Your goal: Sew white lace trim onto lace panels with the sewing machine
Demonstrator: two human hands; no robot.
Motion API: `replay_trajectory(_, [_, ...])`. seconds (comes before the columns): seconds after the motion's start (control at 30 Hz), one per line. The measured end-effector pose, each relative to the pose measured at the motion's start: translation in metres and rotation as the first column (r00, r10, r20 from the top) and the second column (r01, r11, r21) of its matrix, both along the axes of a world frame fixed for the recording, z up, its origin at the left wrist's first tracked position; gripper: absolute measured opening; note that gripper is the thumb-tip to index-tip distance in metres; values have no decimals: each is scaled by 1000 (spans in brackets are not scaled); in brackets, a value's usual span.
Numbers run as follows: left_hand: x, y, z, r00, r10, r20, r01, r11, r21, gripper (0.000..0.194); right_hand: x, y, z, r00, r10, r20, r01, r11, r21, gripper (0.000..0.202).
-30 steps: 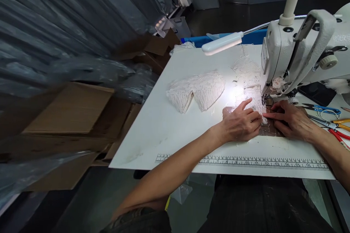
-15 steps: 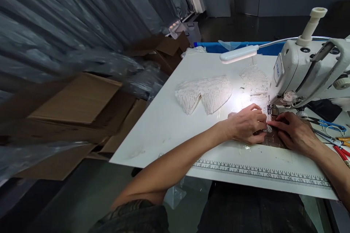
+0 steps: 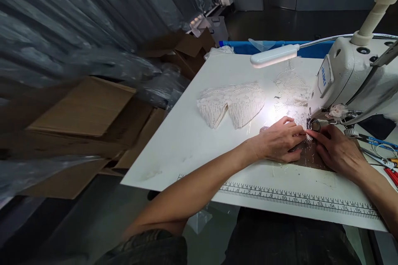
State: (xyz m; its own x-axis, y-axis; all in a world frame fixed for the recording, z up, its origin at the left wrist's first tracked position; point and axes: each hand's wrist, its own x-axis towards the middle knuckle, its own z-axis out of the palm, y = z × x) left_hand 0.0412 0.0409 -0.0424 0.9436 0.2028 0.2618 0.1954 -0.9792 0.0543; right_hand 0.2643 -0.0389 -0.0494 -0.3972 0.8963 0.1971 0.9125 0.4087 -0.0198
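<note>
A strip of white lace fabric (image 3: pixel 299 112) lies at the presser foot of a white sewing machine (image 3: pixel 342 74). My left hand (image 3: pixel 282 140) is closed with curled fingers on the lace's near left side, just left of the foot. From the right, my right hand (image 3: pixel 337 149) reaches in; its index finger and thumb close at the lace's short near end, close to my left fingertips. The needle point is hidden by the foot and my fingers. A second white lace piece (image 3: pixel 231 101), shaped like two joined cups, lies flat to the left.
A lamp (image 3: pixel 275 56) on a flexible neck hangs over the white table (image 3: pixel 186 149), which has a printed ruler (image 3: pixel 295 198) along its front edge. Blue-handled scissors (image 3: pixel 381 143) and red-handled snips (image 3: pixel 391 176) lie right. Cardboard boxes (image 3: pixel 83 107) stand left of the table.
The lace has slid farther under the foot, so less of its near end shows by my fingers. My hands keep nearly the same pose; the view has shifted slightly.
</note>
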Motion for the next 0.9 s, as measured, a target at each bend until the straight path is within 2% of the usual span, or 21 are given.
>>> replay_trajectory(0.13, [0, -1, -2, 1000, 15, 24, -15, 1000, 14, 33, 1, -3, 2, 996, 55, -70, -55, 999, 0, 42])
replay_trajectory(0.4, [-1, 2, -2, 998, 47, 43, -48, 999, 4, 37, -2, -4, 2, 995, 59, -87, -58, 998, 15, 41])
replay_trajectory(0.63, [2, 4, 0, 997, 76, 0, -76, 997, -1, 39, -6, -1, 1, 998, -2, -61, 3, 1000, 6, 42])
replay_trajectory(0.73, [4, 4, 5, 993, 107, -40, -108, 994, -6, 42, -4, -2, 0, 992, 12, -127, -14, 1000, -15, 42])
replay_trajectory(0.9, [6, 5, 11, 977, 163, -139, -168, 986, -23, 46, 5, -6, 7, 941, 13, -339, -37, 997, -66, 41])
